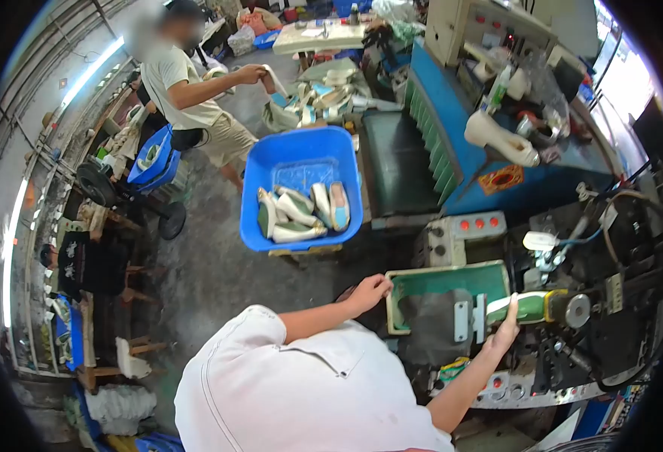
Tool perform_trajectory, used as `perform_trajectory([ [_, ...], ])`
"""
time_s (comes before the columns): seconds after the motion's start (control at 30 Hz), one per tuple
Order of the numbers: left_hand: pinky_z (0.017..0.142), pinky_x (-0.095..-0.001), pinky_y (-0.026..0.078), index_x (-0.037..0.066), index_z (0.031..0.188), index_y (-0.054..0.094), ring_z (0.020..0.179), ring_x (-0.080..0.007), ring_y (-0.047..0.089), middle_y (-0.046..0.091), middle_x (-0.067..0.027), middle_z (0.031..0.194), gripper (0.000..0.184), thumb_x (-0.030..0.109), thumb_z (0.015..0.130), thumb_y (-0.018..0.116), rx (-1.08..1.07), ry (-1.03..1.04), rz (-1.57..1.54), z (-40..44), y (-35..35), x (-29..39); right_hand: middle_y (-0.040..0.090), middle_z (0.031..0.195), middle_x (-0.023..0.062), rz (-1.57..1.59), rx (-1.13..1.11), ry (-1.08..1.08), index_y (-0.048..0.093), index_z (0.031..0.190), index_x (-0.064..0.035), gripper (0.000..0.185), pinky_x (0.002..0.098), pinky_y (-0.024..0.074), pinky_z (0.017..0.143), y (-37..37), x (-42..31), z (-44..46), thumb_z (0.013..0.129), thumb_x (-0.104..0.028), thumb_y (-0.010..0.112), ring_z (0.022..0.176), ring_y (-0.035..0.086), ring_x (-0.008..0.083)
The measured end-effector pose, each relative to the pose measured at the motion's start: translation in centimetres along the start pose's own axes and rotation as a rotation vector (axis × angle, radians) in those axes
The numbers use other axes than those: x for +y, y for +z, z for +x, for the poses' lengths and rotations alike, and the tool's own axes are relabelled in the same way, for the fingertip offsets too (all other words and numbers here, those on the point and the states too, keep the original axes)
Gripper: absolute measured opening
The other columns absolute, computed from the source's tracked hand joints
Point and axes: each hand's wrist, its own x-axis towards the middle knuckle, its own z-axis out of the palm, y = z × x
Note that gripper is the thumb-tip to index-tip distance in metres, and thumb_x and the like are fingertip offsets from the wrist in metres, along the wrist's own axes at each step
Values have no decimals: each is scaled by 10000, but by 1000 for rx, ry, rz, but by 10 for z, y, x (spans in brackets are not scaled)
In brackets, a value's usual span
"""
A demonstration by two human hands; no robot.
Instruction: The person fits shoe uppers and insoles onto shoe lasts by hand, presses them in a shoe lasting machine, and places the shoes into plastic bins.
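My right hand [506, 328] is at the near end of a white and green shoe [531, 307], its fingers closed against it. The shoe's other end sits at a round metal part [577, 310] of the machine on the right. My left hand [373, 294] is curled at the left rim of a green tray [410, 280], with nothing visible in its fingers. Whether it touches the rim is hard to tell. A dark cloth-like sheet [433, 324] covers much of the tray, beside metal plates [462, 322].
A blue tub [301, 134] holding several shoes stands ahead. A person [196, 90] at the far left handles a pale piece near a pile of shoes [324, 98]. A control box [470, 226] with red buttons adjoins the tray; a blue machine [459, 173] stands behind.
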Motion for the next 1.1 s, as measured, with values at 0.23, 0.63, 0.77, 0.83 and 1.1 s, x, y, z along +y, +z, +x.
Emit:
perform_trajectory([
  [0.23,886,-299,556,17,1188,694,963,-120,674,740,-38,1066,277,273,1134,603,-63,67,-13,28,-5,49,729,1246,81,-6,-7,13,699,1350,-5,557,370,566,927,-3,0,1,949,-354,866,1069,699,198],
  [0.63,906,-303,583,6,1197,703,973,-137,706,756,-67,1092,259,242,1130,617,-45,15,-109,69,-49,65,740,1229,108,-30,29,8,717,1317,55,585,400,566,932,-9,5,5,955,-387,839,1051,705,209],
  [0.77,901,-304,586,10,1197,702,973,-136,706,756,-66,1093,255,242,1129,619,-24,51,-160,86,-65,68,698,1314,90,-65,16,36,666,1407,25,649,408,542,1005,-16,6,10,967,-425,828,1143,677,228],
  [0.83,899,-302,586,14,1195,702,975,-135,706,756,-65,1093,250,240,1129,620,-12,60,-174,94,-72,64,697,1317,96,-78,15,21,660,1410,31,669,410,541,1006,-10,-2,-2,969,-444,822,1143,676,228],
  [1.1,869,-296,583,-15,1164,696,935,-135,698,744,-71,1050,229,198,1112,631,59,23,-255,92,-91,72,515,1560,147,149,-48,58,473,1598,-73,805,472,480,1152,-29,17,-2,1017,-581,702,1363,567,286],
])
